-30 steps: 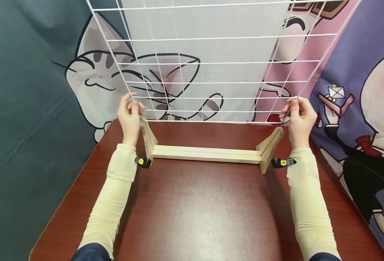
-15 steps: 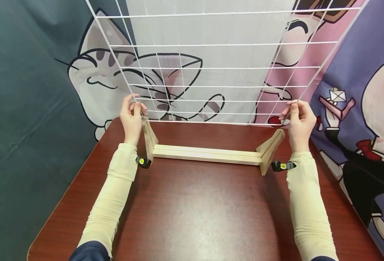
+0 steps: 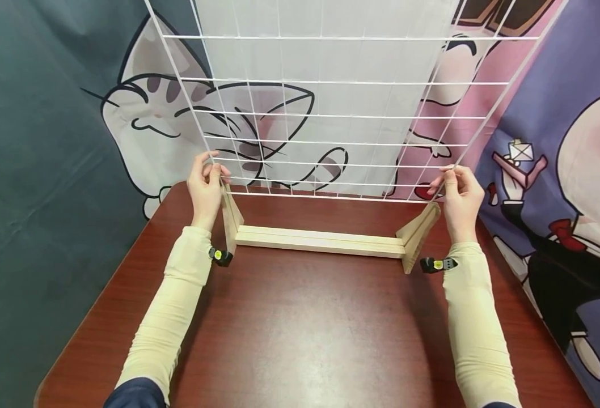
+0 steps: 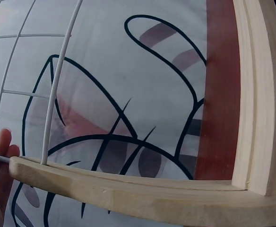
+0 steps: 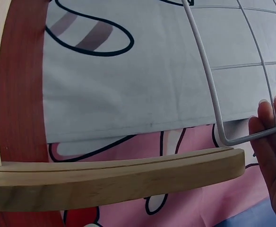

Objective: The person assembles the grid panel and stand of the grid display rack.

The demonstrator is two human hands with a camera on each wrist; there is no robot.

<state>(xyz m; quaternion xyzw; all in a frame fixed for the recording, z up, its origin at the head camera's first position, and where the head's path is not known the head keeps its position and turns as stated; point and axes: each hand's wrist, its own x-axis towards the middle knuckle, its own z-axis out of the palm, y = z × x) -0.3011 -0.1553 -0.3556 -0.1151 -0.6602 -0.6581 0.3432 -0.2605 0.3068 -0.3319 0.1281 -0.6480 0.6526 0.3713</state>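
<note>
A white wire grid panel point(image 3: 330, 38) leans up and away from the person, above the far part of the table. My left hand point(image 3: 205, 190) pinches its left side wire near the lower corner, and my right hand point(image 3: 460, 198) pinches the right side wire at about the same height. Below stands a pale wooden frame point(image 3: 320, 241) with a long crossbar and two upright end pieces. In the left wrist view the lower wire meets the tip of the left end piece point(image 4: 109, 187). The right wrist view has the panel's bent corner at the tip of the right end piece point(image 5: 176, 175); contact there is unclear.
The reddish-brown table point(image 3: 320, 328) carries the wooden frame. Behind it hangs a pale cloth point(image 3: 371, 113) with cartoon animals; a dark green cloth point(image 3: 39, 198) lies to the left and a purple printed one point(image 3: 524, 113) to the right.
The panel has come down somewhat, its wires now lower in the head view. My right hand has shifted slightly left and down with it; my left hand has barely moved. Both grips continue.
</note>
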